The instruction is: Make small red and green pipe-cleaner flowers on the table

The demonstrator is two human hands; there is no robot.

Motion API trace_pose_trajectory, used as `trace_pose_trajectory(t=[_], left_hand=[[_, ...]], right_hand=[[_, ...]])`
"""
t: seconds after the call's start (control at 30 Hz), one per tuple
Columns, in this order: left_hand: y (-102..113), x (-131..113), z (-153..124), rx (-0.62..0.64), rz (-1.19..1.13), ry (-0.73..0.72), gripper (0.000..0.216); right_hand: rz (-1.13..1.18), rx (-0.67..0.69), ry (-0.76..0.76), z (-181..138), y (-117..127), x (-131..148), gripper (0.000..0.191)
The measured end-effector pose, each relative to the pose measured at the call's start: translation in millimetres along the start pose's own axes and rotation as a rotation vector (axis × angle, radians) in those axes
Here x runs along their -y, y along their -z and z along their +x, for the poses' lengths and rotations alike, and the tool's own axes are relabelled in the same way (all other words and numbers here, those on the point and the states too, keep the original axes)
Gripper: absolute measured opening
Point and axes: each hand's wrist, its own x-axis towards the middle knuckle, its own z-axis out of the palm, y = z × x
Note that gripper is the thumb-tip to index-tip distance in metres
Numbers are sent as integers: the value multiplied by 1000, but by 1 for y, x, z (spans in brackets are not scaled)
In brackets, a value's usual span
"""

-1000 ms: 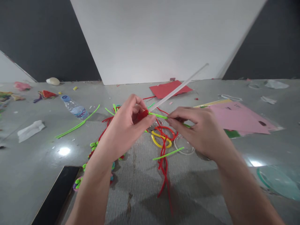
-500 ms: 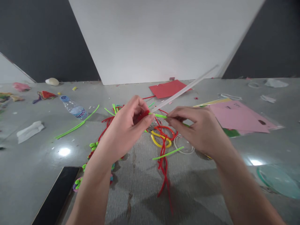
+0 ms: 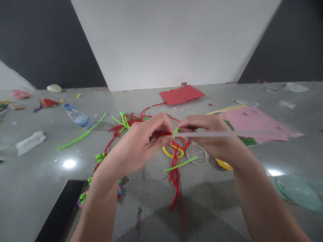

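Note:
My left hand (image 3: 148, 141) is closed around a bundle of red pipe cleaner (image 3: 163, 134), mostly hidden by the fingers. From that bundle a translucent white stick (image 3: 209, 134) runs to the right, crossing in front of my right hand (image 3: 212, 134). Between the two hands shows a short green pipe cleaner (image 3: 176, 130), pinched by my right thumb and fingers close to the stick's end. Below the hands lie scissors with yellow and red handles (image 3: 174, 153), twisted red pipe cleaners (image 3: 176, 178) and a loose green piece (image 3: 180, 164).
A roll of clear tape (image 3: 198, 154) sits under my right hand. Left are a water bottle (image 3: 79, 116), a phone (image 3: 60, 211) and green pipe cleaners (image 3: 82, 136). Red paper (image 3: 181, 95) lies at the back, pink sheets (image 3: 254, 124) on the right.
The translucent stick has swung from pointing up and right to nearly level. The hands have come closer together, and less of the green pipe cleaner between them shows.

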Motion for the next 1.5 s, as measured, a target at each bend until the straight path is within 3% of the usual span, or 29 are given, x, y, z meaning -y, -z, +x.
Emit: trace_pose_trajectory(t=[0.23, 0.47, 0.73, 0.9, 1.1, 1.2, 1.3, 1.5], left_hand=[[-1, 3, -1, 238, 89, -38, 13], [-7, 18, 7, 275, 278, 0, 12], [-14, 23, 12, 125, 343, 18, 19], [-9, 24, 11, 56, 319, -6, 12], [2, 23, 8, -120, 71, 40, 5], [5, 20, 6, -146, -79, 15, 6], [5, 16, 2, -96, -199, -40, 7], [8, 9, -9, 142, -218, -69, 7]], right_hand=[[-46, 119, 45, 1, 8, -6, 19], [-96, 119, 131, -1, 5, -4, 25], [-151, 67, 151, -5, -3, 12, 27], [-150, 65, 197, -7, -6, 16, 24], [-50, -11, 185, -2, -15, 17, 19], [50, -49, 184, 1, -20, 15, 19], [144, -31, 176, 3, -22, 13, 22], [257, 113, 206, 1, -10, 8, 18]])
